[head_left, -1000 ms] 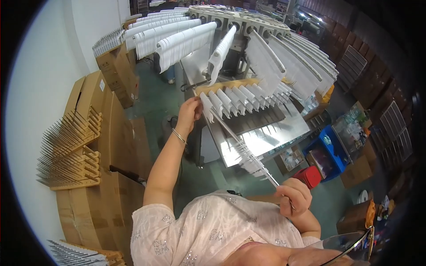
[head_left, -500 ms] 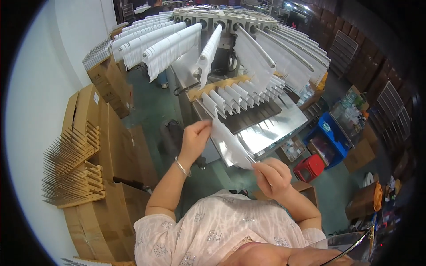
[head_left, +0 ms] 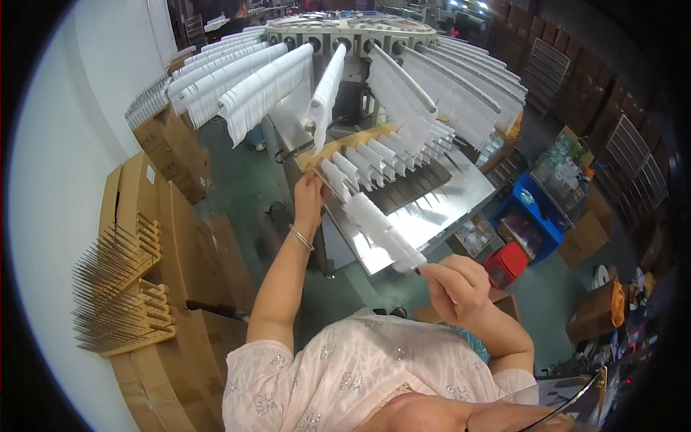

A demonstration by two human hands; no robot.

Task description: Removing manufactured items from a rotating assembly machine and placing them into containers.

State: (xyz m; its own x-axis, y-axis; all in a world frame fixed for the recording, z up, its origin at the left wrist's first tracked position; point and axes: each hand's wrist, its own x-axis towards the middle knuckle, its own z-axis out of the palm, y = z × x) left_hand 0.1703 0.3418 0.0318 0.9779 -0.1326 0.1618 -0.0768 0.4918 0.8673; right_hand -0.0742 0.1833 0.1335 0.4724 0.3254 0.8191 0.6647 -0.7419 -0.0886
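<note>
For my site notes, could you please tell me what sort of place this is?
Probably a factory workshop, judging by the round machine hung with white sheets, the metal table with its wooden rack, and the cardboard boxes.

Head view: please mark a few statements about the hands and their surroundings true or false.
1. The left hand is by the left end of the wooden rack. True.
2. The right hand rests on the red stool. False: it is at the near end of a white cloth; the stool stands farther right.
3. A bracelet circles the left wrist. True.
4. The machine carries black cloths. False: they are white.
</note>
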